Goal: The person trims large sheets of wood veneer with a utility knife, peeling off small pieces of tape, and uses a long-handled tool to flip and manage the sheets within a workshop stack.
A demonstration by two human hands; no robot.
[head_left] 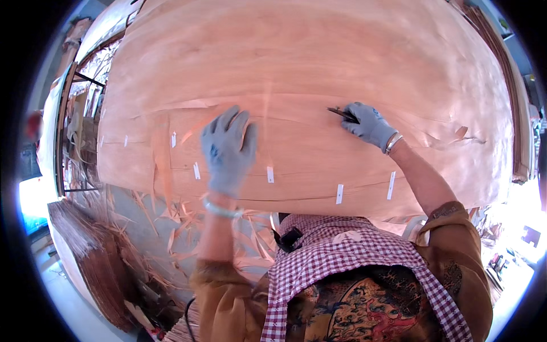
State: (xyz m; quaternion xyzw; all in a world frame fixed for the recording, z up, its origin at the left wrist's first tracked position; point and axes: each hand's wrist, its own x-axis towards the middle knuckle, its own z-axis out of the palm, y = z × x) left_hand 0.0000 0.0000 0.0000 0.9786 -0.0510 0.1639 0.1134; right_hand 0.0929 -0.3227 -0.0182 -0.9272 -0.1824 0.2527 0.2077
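Note:
A broad sheet of thin pinkish-tan wood veneer point(319, 68) lies in front of me, with splits and raised edges along its near part. My left hand point(228, 151), in a grey glove, is over the sheet left of the middle, slightly blurred. Its fingers are stretched and apart, and I see nothing in them. Further right, my right hand point(369, 125), gloved alike, is closed around a slim black knife point(343, 114) whose tip points left. Several short white tape strips, one a white tape strip point(270, 174), stick to the veneer near its front edge.
A loose veneer strip point(162, 154) crosses the sheet's left part. Torn veneer scraps point(250, 233) litter the floor below the near edge. At lower left stands a stack of veneer sheets point(97, 262). A dark metal frame point(60, 131) rises at the left.

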